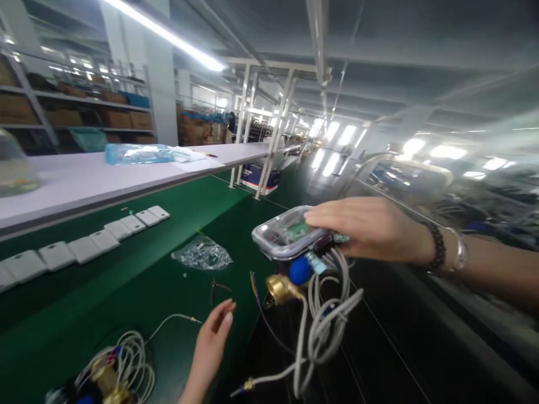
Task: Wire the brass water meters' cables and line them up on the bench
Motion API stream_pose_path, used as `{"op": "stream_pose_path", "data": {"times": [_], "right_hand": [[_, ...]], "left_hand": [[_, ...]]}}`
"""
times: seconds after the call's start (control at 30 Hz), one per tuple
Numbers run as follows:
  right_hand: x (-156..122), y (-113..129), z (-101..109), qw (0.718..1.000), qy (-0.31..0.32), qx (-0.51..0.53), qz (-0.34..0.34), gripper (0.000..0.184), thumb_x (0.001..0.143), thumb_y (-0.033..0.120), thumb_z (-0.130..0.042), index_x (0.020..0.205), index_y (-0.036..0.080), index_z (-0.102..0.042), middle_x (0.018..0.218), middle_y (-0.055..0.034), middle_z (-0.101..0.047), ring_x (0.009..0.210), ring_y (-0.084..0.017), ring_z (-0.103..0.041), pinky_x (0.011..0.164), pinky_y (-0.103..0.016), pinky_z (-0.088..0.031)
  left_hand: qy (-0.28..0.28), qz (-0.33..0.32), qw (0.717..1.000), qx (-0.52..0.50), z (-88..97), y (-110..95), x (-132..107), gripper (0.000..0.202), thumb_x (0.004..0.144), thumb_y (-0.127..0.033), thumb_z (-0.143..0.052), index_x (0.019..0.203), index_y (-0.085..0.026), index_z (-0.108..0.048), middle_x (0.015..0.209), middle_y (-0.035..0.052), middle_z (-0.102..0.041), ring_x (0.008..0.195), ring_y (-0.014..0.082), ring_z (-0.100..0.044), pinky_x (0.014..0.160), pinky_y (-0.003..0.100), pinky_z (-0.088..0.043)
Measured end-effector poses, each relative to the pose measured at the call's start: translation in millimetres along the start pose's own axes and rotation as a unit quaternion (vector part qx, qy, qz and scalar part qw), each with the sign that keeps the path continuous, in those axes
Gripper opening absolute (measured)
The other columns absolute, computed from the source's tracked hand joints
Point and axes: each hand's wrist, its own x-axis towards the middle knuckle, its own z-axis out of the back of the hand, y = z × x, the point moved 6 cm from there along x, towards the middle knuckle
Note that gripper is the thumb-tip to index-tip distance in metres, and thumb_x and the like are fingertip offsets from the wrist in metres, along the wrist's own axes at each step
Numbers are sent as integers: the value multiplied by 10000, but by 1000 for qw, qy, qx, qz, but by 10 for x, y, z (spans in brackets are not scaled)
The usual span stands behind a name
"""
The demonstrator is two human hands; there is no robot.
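My right hand (pixel 368 227) grips a meter with a clear lid (pixel 280 230), holding it up above the black surface at the right of the green mat. A green circuit board shows through the lid. Under the housing are a brass pipe fitting (pixel 278 289) and a blue round cap (pixel 300 271). Looped grey cable (pixel 330 314) hangs below, one brass-tipped end dangling low. My left hand (pixel 211 339) is over the green mat, fingers loosely curved and thumb apart, nothing visible in them. A similar brass assembly with coiled cable (pixel 135 359) lies at lower left.
White flat covers (pixel 86 248) stand in a row along the mat's back. A clear bag of small parts (pixel 202 253) lies mid-mat. Above is a white shelf (pixel 84 177) carrying a blue plastic package (pixel 138 154). A dark cable tie-like strip (pixel 214 287) lies near my left hand.
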Motion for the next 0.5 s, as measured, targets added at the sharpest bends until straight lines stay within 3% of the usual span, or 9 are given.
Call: {"op": "stream_pose_path", "data": {"times": [0.1, 0.17, 0.27, 0.37, 0.43, 0.5], "right_hand": [[320, 445, -313, 993, -7, -21, 118, 239, 944, 157, -376, 1046, 102, -585, 1012, -98, -659, 913, -153, -612, 653, -262, -492], [457, 759, -507, 979, -28, -23, 199, 237, 928, 122, -393, 1017, 65, -605, 986, -129, -657, 849, -154, -612, 574, -252, -464], [510, 1145, -717, 949, -90, 9, 303, 270, 907, 136, -413, 1013, 33, -640, 971, -159, -660, 846, -172, -612, 560, -263, -475], [418, 1331, -723, 909, -168, 92, 370, 322, 891, 154, -383, 928, 100, -698, 982, -115, -675, 894, -186, -620, 644, -283, -520], [299, 1283, -651, 893, -177, 118, 396, 349, 892, 165, -360, 893, 149, -709, 986, -80, -678, 924, -188, -618, 736, -301, -532], [181, 982, -576, 922, -138, 90, 350, 366, 918, 177, -324, 938, 162, -688, 1019, -71, -665, 980, -184, -596, 843, -318, -511]], "left_hand": [[76, -51, 981, -172, -66, -614, -231, 749, 686, -643, -594, 1258, -168, -502, 1221, 131, -580, 1134, 303, -526, 994, 432, -393], [104, -24, 967, -230, -99, -747, -314, 784, 662, -672, -598, 1243, -151, -520, 1214, 133, -583, 1145, 325, -512, 975, 440, -411], [101, 100, 954, -264, -102, -527, -341, 697, 635, -652, -625, 1107, -139, -608, 1070, 115, -654, 1130, 331, -524, 964, 446, -424], [91, 167, 940, -282, -82, -197, -300, 690, 656, -711, -529, 1016, -130, -630, 982, 126, -673, 1084, 338, -556, 921, 480, -446], [79, 186, 932, -300, -53, -5, -258, 694, 640, -732, -517, 948, -122, -634, 939, 137, -679, 1045, 348, -577, 887, 494, -461], [63, 209, 922, -321, -21, 161, -227, 634, 623, -704, -569, 899, -137, -630, 887, 121, -686, 1002, 339, -599, 859, 482, -477]]}}
